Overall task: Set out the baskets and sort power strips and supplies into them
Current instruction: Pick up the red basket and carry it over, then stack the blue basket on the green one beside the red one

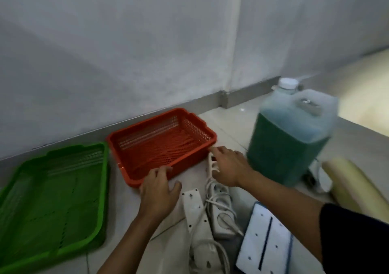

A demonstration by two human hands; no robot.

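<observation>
An empty red basket (147, 132) sits on the floor by the wall, with an empty green basket (52, 189) to its left. My left hand (157, 189) rests with fingers spread against the red basket's near rim. My right hand (227, 166) lies over the end of a white power strip (211, 164) beside the red basket's right corner; whether it grips the strip is unclear. Several more white power strips (202, 221) with tangled cords lie just below my hands.
A large jug of green liquid (290, 139) stands at the right. A white and blue pad (265, 240) lies at the lower right, and a cream roll (353, 185) beyond it. The wall and its baseboard run close behind the baskets.
</observation>
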